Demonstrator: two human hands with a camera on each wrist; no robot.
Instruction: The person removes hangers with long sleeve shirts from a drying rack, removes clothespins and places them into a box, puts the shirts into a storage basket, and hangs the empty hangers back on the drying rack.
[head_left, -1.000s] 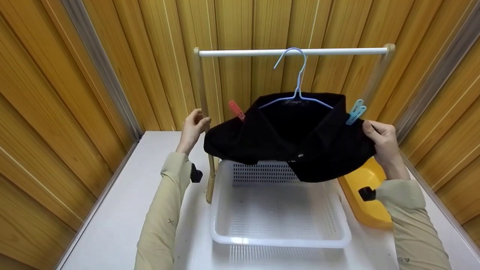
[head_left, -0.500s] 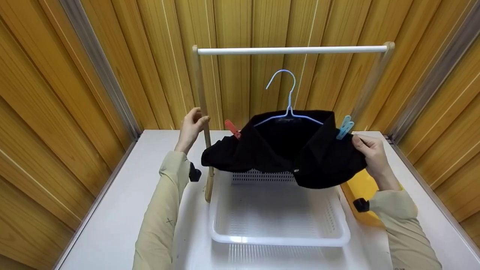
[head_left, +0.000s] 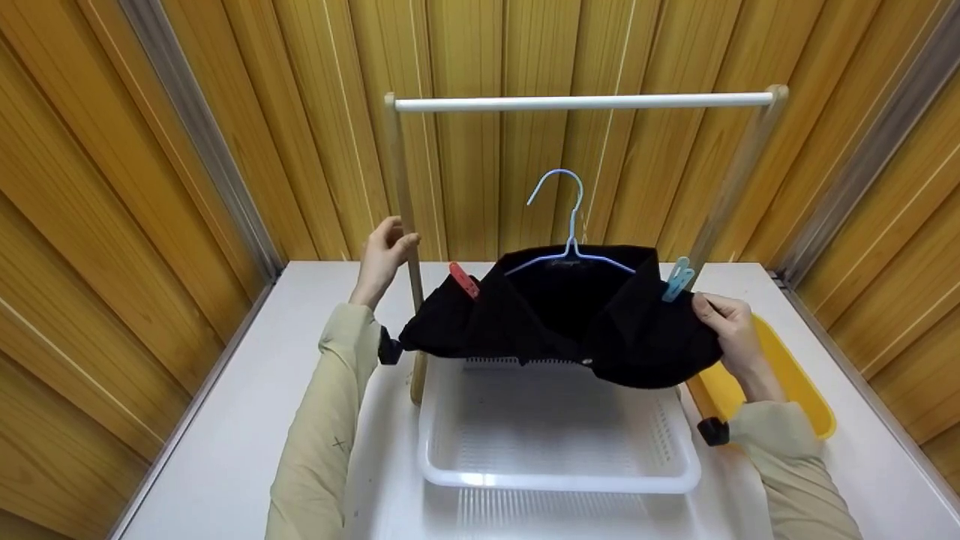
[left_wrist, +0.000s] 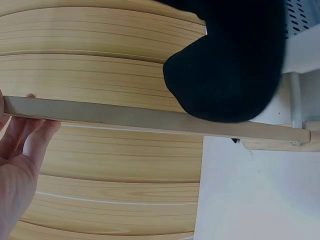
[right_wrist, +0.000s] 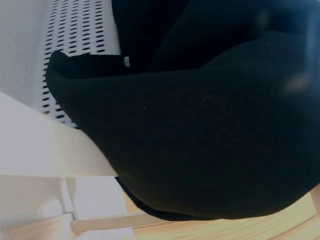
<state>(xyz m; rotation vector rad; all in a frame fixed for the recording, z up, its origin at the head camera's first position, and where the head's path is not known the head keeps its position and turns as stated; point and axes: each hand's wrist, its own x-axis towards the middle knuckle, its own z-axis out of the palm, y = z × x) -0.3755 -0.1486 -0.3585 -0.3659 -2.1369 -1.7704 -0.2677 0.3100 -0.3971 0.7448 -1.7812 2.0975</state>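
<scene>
My left hand [head_left: 382,261] grips the left wooden post [head_left: 405,202] of a small clothes rack. In the left wrist view its fingers [left_wrist: 42,137] wrap the post from below. A black collared shirt [head_left: 637,349] is on a blue wire hanger [head_left: 574,225], whose hook stands below the rack's white bar [head_left: 585,102]. My right hand [head_left: 735,337] pinches the shirt at its right shoulder, thumb in front. Beside that hand, a light blue clothespin [head_left: 678,280] clips the shirt; a red clothespin [head_left: 465,281] clips the other shoulder. Dark cloth [right_wrist: 200,135] fills much of the right wrist view.
Under the shirt stands a white perforated basket [head_left: 559,481], within the rack's frame. A yellow container [head_left: 799,379] sits to its right, partly behind my right arm. Wood-patterned walls [head_left: 465,45] surround the white table [head_left: 247,420].
My right hand has brought the shirt and hanger down and slightly left; the hook, earlier at the bar's height, is now well below it. My left hand has stayed on the post.
</scene>
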